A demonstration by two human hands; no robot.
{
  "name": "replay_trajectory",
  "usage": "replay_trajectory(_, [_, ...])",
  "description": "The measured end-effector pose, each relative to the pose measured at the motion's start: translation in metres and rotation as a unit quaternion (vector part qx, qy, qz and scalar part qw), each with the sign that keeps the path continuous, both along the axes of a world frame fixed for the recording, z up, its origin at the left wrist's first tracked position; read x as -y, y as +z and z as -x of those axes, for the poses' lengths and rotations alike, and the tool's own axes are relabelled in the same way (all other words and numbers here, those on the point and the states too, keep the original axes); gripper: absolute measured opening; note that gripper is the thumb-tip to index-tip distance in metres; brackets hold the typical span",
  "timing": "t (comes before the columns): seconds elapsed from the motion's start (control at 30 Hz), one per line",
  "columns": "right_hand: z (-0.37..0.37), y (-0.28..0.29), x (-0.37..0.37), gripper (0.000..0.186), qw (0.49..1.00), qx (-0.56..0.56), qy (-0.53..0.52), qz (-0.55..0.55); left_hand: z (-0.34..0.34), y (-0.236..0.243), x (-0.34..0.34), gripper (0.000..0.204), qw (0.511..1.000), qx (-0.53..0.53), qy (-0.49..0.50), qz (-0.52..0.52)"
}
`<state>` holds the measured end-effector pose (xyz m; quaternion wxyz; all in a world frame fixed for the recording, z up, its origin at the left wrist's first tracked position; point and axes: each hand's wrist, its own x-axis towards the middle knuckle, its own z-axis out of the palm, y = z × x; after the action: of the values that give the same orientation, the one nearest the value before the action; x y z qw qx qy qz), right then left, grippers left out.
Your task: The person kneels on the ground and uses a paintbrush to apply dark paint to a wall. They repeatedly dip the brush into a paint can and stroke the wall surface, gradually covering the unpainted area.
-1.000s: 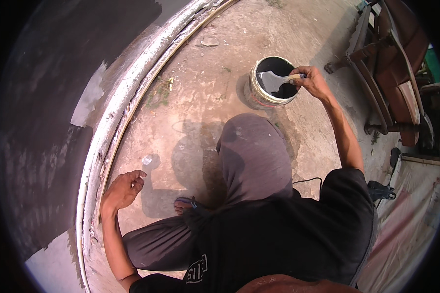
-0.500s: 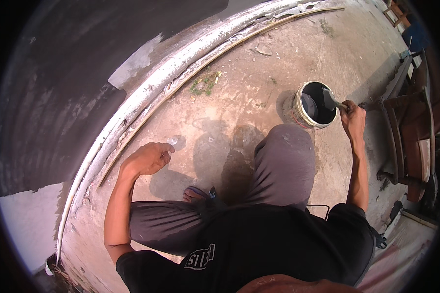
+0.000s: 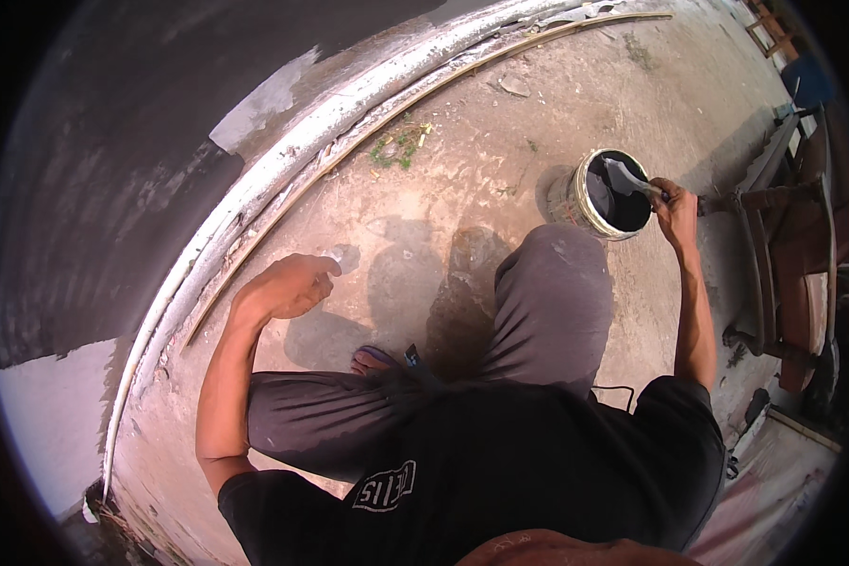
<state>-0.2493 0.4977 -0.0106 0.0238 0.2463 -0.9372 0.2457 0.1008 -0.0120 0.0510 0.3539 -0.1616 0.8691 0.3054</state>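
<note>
My right hand is closed round the handle of a paintbrush. The brush's pale grey head is tilted over the mouth of a paint bucket, which has a whitish rim and dark paint inside. The bucket stands just beyond my right knee. My left hand hangs over the floor at the left, palm down, with its fingers curled inward. A small white spot shows at its fingertips; I cannot tell whether it is held or lies on the floor.
Left is a dark-painted wall with unpainted pale patches. A whitish ledge and a thin wooden strip run along its foot. Wooden furniture stands at the right. Small green weeds grow near the strip.
The paintbrush has turned in my right hand; its broad face showed before, and its head now lies flatter across the bucket's opening. My left hand has shifted slightly forward.
</note>
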Motion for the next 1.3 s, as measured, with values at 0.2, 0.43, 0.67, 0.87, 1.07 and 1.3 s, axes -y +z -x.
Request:
replay_trajectory(0.2, [-0.006, -0.004, 0.003, 0.023, 0.968, -0.222, 0.035, -0.11, 0.008, 0.005, -0.007, 0.03, 0.998, -0.033, -0.044, 0.014])
replay_trajectory(0.43, [-0.036, 0.037, 0.01, 0.016, 0.994, -0.072, -0.078, -0.041, 0.012, 0.011, -0.01, 0.032, 1.0, 0.0, -0.03, 0.008])
replay_trajectory(0.67, [-0.023, 0.025, 0.011, 0.018, 0.972, 0.199, -0.103, 0.069, 0.017, 0.005, -0.01, 0.032, 0.998, -0.036, -0.051, -0.004])
replay_trajectory(0.87, [-0.013, 0.007, 0.002, 0.024, 0.994, -0.02, -0.106, 0.027, 0.014, 0.013, -0.012, 0.034, 0.996, -0.026, -0.085, 0.024])
replay_trajectory(1.07, [-0.025, 0.027, 0.003, 0.029, 0.987, -0.045, -0.083, 0.134, -0.003, 0.007, -0.021, 0.024, 0.969, -0.193, -0.141, 0.061])
replay_trajectory(1.3, [-0.04, 0.087, 0.225, 0.029, 0.964, 0.084, 0.096, 0.232, -0.021, 0.037, -0.062, 0.013, 0.924, -0.319, -0.201, 0.061])
